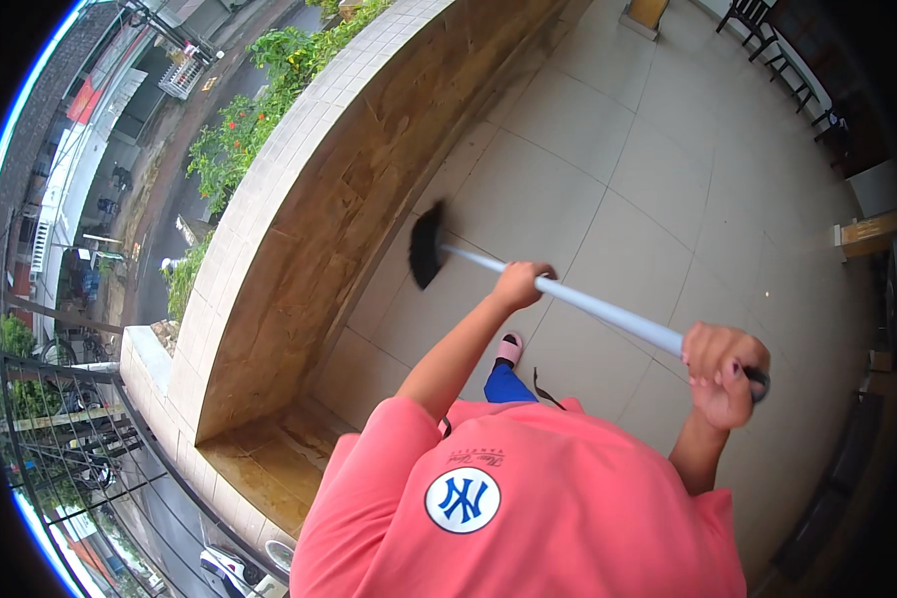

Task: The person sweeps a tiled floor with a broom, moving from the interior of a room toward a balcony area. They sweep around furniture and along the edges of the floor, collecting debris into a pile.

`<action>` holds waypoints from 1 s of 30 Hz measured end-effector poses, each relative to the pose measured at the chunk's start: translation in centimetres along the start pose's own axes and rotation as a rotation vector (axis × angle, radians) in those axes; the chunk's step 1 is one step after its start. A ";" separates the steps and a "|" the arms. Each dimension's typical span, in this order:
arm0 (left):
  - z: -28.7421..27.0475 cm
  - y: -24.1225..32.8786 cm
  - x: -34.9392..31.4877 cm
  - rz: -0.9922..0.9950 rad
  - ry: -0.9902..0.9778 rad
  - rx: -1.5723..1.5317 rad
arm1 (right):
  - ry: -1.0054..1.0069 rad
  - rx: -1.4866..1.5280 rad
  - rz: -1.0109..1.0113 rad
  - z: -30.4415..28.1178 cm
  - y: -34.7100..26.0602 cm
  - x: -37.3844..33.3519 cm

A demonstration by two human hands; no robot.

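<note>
Both hands are clamped on the handle of a broom, spaced apart: the right hand round its upper end, the left hand lower down. A pink-slippered foot shows near the shaft; pulling the broom sharply inward could catch it. Farther out, the black bristle head blurs over the tiled floor near the stone-clad wall, which blocks that side; too wide a leftward swing could knock it. Beyond grow red-flowered shrubs; a dark chair stands far right.
</note>
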State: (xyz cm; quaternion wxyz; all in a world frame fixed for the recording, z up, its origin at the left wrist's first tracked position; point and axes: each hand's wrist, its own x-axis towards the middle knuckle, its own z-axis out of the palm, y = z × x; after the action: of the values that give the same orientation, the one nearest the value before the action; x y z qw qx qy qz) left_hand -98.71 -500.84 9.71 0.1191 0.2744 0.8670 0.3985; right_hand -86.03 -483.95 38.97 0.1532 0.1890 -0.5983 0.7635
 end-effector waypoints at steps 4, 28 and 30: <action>3.1 4.6 6.1 0.133 0.070 -0.100 | -0.130 -0.228 -0.107 0.3 -2.8 1.6; 4.0 7.2 4.8 0.124 -0.145 0.001 | 0.046 -0.043 0.019 -6.1 -5.0 1.7; 5.9 8.8 9.4 0.274 -0.033 -0.129 | -0.142 -0.260 -0.026 -5.4 -6.2 3.1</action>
State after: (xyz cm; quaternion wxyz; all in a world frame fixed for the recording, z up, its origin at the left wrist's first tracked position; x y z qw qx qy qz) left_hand -100.56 -487.12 12.61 0.0953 0.3886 0.7919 0.4613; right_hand -86.49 -477.25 44.57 0.1435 0.2285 -0.6989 0.6623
